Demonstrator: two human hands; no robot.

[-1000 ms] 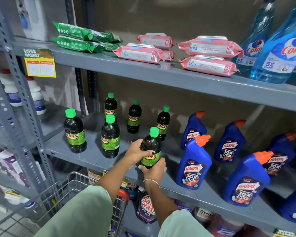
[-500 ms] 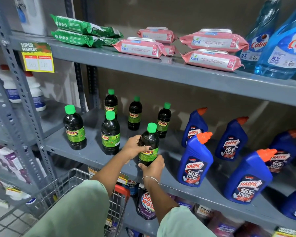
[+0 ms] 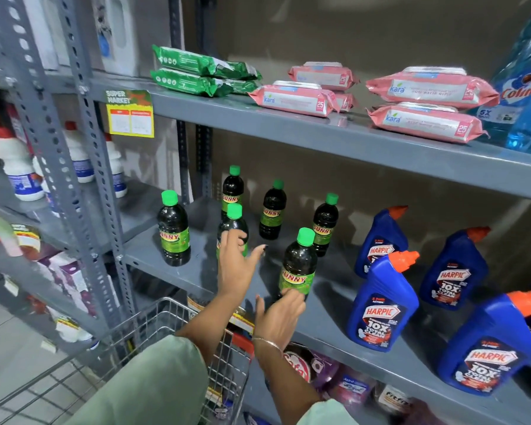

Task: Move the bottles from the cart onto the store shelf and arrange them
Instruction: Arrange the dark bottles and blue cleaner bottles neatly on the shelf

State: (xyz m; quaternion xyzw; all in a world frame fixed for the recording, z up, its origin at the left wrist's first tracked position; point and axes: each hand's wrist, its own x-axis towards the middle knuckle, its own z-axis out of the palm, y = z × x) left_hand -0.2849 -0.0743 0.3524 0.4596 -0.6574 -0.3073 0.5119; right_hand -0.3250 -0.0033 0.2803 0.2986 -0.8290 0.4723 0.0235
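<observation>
While six green-capped bottles (image 3: 297, 265) stand upright on the grey shelf (image 3: 196, 271), bare room toward its front edge, left hand (image 3: 238, 263) spread open, holding nothing, right hand (image 3: 281, 314) open, fingertips touching the nearest bottle's base, cart (image 3: 154, 329) below.

You were in a shop aisle: slotted grey steel shelving (image 3: 334, 139), "SUPER MARKET" price tag (image 3: 130, 113) up-left of your fingers (image 3: 238, 240), rows of identical Harpic bottles (image 3: 382, 299) to their right, wire cart (image 3: 154, 329) just below them.
</observation>
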